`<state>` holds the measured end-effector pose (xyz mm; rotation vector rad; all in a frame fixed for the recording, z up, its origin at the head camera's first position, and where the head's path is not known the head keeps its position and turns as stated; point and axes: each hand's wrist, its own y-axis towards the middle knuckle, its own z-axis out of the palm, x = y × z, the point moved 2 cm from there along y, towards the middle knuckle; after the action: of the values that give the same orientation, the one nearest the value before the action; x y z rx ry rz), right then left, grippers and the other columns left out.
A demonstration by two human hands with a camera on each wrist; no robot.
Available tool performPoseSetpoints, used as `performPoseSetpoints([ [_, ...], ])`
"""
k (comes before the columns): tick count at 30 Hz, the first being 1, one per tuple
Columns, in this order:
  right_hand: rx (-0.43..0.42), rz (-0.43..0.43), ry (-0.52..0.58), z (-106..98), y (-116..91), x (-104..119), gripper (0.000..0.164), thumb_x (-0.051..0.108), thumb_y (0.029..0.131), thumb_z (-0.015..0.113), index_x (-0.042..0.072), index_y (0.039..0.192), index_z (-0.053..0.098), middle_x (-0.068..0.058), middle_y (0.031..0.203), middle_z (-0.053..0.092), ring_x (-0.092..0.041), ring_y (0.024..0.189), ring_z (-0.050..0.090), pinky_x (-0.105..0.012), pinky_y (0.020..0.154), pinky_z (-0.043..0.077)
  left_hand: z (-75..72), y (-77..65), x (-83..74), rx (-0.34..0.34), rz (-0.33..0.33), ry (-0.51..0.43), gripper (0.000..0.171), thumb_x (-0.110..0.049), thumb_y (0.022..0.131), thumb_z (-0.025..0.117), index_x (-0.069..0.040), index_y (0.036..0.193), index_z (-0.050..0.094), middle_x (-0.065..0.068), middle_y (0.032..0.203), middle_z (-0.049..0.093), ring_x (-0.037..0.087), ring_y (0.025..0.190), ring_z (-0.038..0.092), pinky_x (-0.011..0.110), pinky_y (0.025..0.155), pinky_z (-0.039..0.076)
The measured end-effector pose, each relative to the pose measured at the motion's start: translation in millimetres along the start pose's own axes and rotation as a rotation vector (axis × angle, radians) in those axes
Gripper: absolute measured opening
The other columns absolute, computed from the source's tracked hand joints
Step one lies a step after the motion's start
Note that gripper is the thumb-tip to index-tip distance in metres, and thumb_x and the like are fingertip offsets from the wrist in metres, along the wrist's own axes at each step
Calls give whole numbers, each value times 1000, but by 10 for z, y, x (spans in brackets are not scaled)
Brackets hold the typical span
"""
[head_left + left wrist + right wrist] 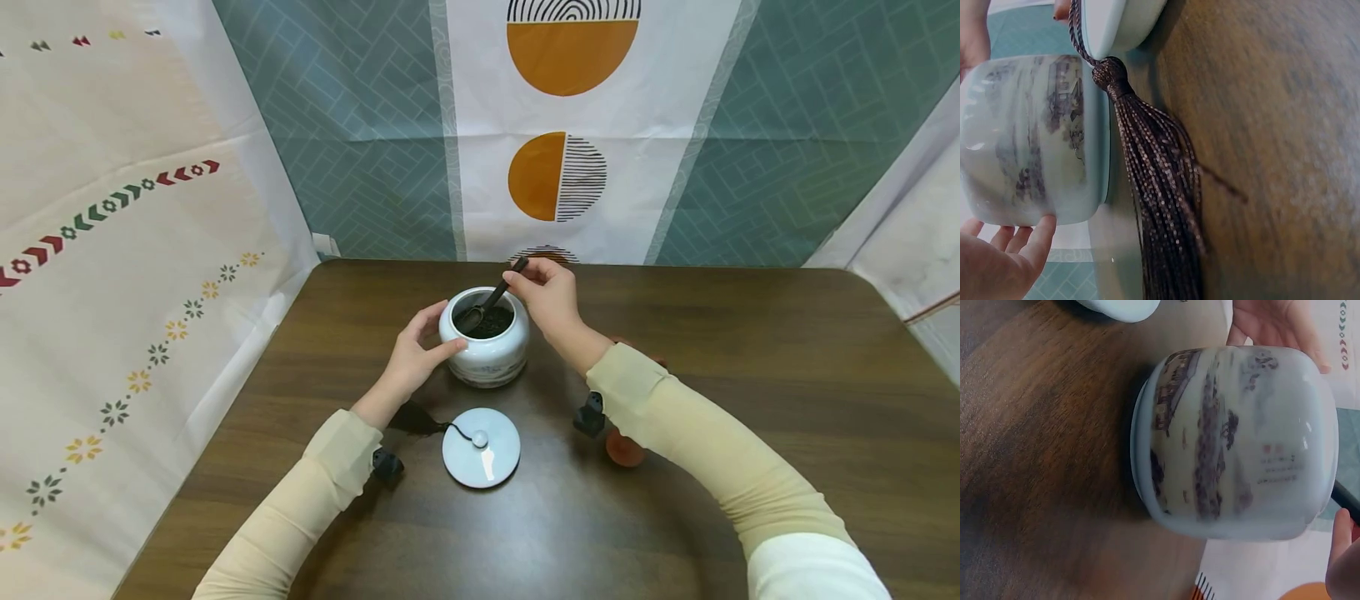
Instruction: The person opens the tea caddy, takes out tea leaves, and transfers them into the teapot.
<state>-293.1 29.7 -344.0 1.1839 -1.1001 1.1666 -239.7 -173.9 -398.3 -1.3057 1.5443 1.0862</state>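
Observation:
A white lidded-style jar point(487, 357) with a painted landscape stands upright on the table, its mouth uncovered. Dark loose tea leaves point(493, 323) show inside. My left hand point(417, 348) holds the jar's left side, thumb toward the front and fingers around the far side. Between thumb and fingers, my right hand point(549, 298) pinches the handle end of a black scoop point(497, 293). The scoop slants down to the left, its bowl inside the jar's mouth over the leaves. In the right wrist view, the handle passes just beyond the jar's rim.
In front of the jar lies its round white lid point(480, 460), knob up, with a dark tassel point(1154, 181) corded to it. A reddish-brown rounded thing point(625, 448) is partly hidden under my right forearm. Patterned cloth hangs behind the wooden table point(787, 350).

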Motion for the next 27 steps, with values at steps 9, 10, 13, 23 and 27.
performPoseSetpoints([
  [9,-18,-156,-196,-98,35,75,23,7,84,71,-6,102,67,-9,86,64,-7,73,61,-19,71,55,2,1,-5,3,-8,-8,67,-13,83,74,-8,142,42,14,141,47,31,130,43,51,107,35],
  [10,-16,-182,-221,-96,28,90,23,8,84,72,-5,102,67,-11,87,65,-8,74,60,-19,71,54,1,2,-2,5,-7,-9,67,-13,83,74,-8,142,42,14,141,47,31,130,43,52,107,34],
  [13,9,-268,-291,-75,1,129,23,9,85,72,-5,103,68,-17,93,67,-15,80,62,-22,76,53,-6,-1,3,5,-9,-7,67,-14,84,74,-9,142,42,14,141,47,31,130,43,52,108,34],
  [23,211,-742,-560,-3,-86,141,18,4,84,70,-3,101,69,-15,94,64,-24,84,64,-33,75,56,-13,-13,4,2,-10,12,66,-16,84,73,-11,142,42,11,141,47,29,130,43,52,106,36],
  [27,288,-929,-638,18,-126,141,19,2,84,70,-2,102,68,-14,96,64,-23,84,62,-33,75,55,-13,-3,7,-1,4,9,65,-15,84,73,-10,141,42,12,141,47,30,129,43,53,106,36],
])
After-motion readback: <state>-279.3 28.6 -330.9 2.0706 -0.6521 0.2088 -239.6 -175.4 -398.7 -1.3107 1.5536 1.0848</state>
